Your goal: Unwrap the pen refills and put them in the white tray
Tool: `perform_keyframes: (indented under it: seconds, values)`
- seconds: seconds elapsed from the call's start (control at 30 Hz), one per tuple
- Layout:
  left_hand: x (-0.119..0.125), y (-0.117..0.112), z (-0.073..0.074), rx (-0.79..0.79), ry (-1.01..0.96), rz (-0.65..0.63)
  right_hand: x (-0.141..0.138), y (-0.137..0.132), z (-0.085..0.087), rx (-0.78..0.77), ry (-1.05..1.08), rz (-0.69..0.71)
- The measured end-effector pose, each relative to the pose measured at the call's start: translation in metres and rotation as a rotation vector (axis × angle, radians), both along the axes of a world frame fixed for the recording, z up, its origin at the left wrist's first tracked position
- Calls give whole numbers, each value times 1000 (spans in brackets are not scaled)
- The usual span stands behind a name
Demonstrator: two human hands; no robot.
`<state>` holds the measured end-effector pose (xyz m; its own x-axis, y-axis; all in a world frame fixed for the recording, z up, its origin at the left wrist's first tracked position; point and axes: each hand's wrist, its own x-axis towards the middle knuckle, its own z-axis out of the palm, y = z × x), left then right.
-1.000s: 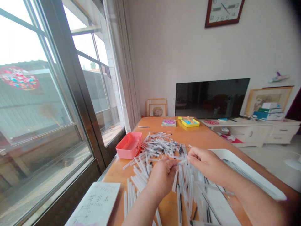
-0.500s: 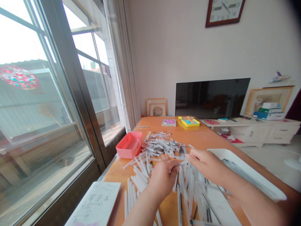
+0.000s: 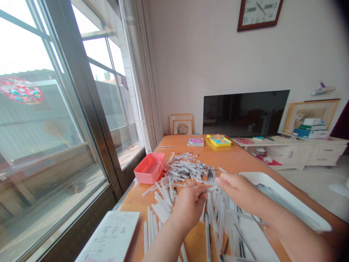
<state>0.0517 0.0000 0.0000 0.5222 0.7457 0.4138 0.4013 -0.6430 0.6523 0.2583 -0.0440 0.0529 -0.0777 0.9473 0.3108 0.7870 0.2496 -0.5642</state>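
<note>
Pinching a white pen tube (image 3: 211,188) from both ends, low over the wooden table (image 3: 237,160), near its middle. Left hand (image 3: 188,205) curled, fingertips closed on one end of the tube. Right hand (image 3: 240,191) gripping the other end between thumb and forefinger, remaining fingers tucked together. Underneath and beyond, loose heap of white tubes (image 3: 185,169) mixed with thin black refills. Pink box (image 3: 150,168) just left of heap. White tray (image 3: 289,200) to the right, beside right forearm. Notebook (image 3: 111,234) at near left corner.
</note>
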Motion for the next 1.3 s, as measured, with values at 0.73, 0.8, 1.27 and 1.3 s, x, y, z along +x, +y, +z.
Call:
perform_keyframes:
  seconds: [0.73, 0.8, 1.27, 1.3]
  values:
    - [1, -3, 7, -26, 39, -71, 4, 11, -11, -3, 9, 6]
    - [1, -3, 7, -23, 44, -79, 3, 7, -7, 18, -26, 9]
    - [2, -1, 3, -129, 31, -43, 6, 11, -10, -89, 103, -21]
    - [2, -1, 4, -132, 34, -59, 6, 8, -6, -119, 105, -6]
